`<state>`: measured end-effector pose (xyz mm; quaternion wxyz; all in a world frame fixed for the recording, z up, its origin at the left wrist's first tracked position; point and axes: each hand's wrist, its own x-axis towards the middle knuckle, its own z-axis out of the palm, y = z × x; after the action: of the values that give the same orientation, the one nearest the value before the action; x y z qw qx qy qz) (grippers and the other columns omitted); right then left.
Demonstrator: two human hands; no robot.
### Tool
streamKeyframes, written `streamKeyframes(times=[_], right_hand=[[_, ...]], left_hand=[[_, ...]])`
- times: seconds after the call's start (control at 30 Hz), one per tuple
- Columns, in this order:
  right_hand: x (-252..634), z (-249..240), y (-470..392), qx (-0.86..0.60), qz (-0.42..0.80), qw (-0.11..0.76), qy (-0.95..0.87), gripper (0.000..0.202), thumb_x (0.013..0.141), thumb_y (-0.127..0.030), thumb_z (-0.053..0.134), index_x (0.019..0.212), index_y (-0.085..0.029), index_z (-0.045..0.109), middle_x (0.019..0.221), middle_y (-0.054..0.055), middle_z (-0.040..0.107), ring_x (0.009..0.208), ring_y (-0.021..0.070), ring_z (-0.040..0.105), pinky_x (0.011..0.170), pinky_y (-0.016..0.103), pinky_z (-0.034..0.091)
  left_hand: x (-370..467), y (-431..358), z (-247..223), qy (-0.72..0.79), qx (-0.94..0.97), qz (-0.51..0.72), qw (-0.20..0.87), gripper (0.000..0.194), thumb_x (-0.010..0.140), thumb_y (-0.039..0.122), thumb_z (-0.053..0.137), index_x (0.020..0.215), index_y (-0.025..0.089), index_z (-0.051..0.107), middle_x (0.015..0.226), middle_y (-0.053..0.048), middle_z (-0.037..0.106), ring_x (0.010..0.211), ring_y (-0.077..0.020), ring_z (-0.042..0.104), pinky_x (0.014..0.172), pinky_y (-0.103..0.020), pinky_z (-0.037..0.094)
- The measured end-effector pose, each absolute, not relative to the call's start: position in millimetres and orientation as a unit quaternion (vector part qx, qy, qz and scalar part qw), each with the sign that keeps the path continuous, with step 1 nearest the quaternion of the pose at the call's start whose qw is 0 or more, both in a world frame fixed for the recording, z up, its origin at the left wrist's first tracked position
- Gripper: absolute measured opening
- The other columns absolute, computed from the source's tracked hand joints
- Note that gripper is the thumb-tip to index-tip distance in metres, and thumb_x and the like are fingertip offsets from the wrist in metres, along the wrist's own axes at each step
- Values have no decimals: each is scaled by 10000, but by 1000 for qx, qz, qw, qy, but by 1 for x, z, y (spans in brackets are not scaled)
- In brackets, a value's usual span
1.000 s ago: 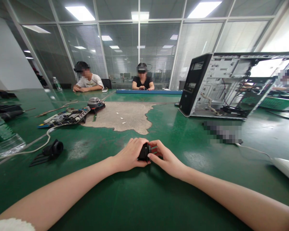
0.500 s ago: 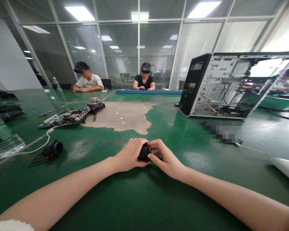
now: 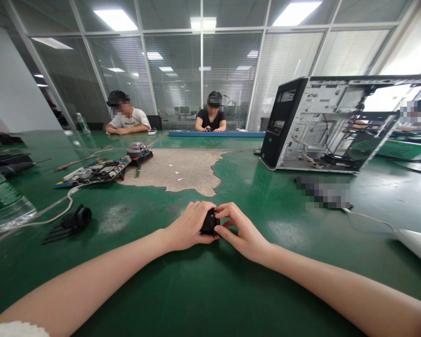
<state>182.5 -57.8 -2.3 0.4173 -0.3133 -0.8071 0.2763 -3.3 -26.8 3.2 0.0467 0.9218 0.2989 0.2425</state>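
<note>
A small black plastic part (image 3: 207, 223), boxy with a rounded end on its right side, sits between my hands just above or on the green table. My left hand (image 3: 188, 228) is closed around it from the left, thumb below and fingers over the top. From the right, the fingertips and thumb of my right hand (image 3: 241, 232) pinch its right end. My fingers cover much of the part, so its exact kind cannot be made out. To the left lies another black plastic piece (image 3: 77, 219) with a round opening and flat slats.
An opened computer case (image 3: 284, 126) stands at right behind a blurred-out item (image 3: 323, 193). A circuit board (image 3: 94, 172), a heatsink fan (image 3: 139, 152), a cable (image 3: 69, 201) and a water bottle (image 3: 7, 196) are on the left. Two people (image 3: 210, 119) sit across the table (image 3: 182, 290).
The fingers of my right hand have shifted slightly on the black part's right end. My left hand keeps its hold. The person opposite has moved their head a little.
</note>
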Motion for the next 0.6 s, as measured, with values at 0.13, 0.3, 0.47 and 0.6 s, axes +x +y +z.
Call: streamKeyframes(times=[0.13, 0.3, 0.47, 0.6], right_hand=[[181, -4, -56, -335, 311, 407, -791, 279, 812, -191, 496, 1073, -228, 403, 1041, 63, 447, 969, 177, 507, 732, 323, 536], [181, -2, -56, -347, 382, 376, -770, 205, 837, -225, 473, 1024, -206, 388, 936, 38, 511, 829, 147, 572, 695, 314, 538], [182, 0, -58, -330, 309, 403, -796, 172, 824, -206, 490, 987, -218, 439, 1020, 56, 473, 935, 166, 529, 748, 318, 525], [182, -2, -58, -318, 277, 415, -806, 163, 814, -191, 494, 968, -229, 456, 1053, 60, 443, 987, 175, 489, 749, 311, 529]], left_hand=[[-3, -27, 3, 300, 920, 247, 48, 527, 696, 328, 618, 1117, 193, 331, 1082, -77, 497, 914, -232, 482, 782, -359, 352], [-3, -27, 4, 303, 920, 244, 45, 532, 679, 303, 627, 1109, 188, 335, 1065, -76, 498, 905, -233, 478, 774, -356, 356], [-3, -27, 3, 298, 921, 247, 42, 543, 682, 304, 630, 1118, 186, 329, 1084, -76, 493, 920, -231, 478, 785, -358, 355], [-3, -27, 3, 300, 920, 249, 44, 538, 690, 323, 626, 1123, 194, 333, 1082, -77, 497, 928, -235, 483, 787, -361, 355]])
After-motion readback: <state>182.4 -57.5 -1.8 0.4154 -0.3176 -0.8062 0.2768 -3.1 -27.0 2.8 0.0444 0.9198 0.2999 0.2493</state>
